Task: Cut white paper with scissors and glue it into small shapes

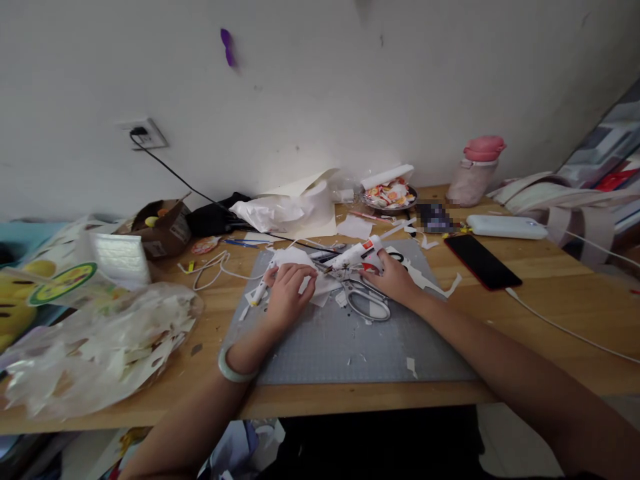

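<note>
Steel scissors (367, 298) lie on my grey cutting mat (350, 347) just under my right hand (395, 279), with a black phone (481, 261) to the right and a clear bag of paper scraps (100, 347) to the left. My right fingers wrap the white glue gun (356, 254). My left hand (287, 293) presses curled fingers on the white paper cut-out (293, 259). The mat's near half is mostly bare.

No legible text showing anywhere; the glue gun (356, 254) label, the snack wrappers (389, 194) near the desk's back edge and the green-ringed sticker (63, 283) at its left edge are all reading as blur.
</note>
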{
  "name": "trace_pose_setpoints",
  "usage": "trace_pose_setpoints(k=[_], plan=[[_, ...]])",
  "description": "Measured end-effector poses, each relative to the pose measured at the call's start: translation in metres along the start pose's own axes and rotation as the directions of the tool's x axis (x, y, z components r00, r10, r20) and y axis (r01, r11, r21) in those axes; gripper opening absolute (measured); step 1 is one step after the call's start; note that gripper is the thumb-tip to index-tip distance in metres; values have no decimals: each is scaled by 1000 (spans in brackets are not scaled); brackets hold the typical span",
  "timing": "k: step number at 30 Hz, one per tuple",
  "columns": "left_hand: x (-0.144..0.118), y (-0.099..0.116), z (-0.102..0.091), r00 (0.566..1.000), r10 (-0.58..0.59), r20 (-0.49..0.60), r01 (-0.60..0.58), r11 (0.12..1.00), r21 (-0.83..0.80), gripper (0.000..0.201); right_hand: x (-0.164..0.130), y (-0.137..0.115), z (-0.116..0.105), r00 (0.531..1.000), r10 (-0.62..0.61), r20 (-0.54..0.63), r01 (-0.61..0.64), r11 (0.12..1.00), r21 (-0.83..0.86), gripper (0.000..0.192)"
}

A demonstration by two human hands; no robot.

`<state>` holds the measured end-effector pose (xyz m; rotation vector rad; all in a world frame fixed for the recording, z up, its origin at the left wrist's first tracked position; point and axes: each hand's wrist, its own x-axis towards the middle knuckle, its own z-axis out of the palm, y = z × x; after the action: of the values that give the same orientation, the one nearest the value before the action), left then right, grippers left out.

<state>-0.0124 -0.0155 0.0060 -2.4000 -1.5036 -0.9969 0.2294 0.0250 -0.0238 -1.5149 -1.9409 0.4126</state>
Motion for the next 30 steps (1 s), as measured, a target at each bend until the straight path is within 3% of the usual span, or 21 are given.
trace_pose_setpoints(k=[30], plan=[[1, 1, 1, 999, -27, 31, 27, 1000, 8, 13, 0, 1, 0, 1000, -30, -6, 30, 999, 24, 37]])
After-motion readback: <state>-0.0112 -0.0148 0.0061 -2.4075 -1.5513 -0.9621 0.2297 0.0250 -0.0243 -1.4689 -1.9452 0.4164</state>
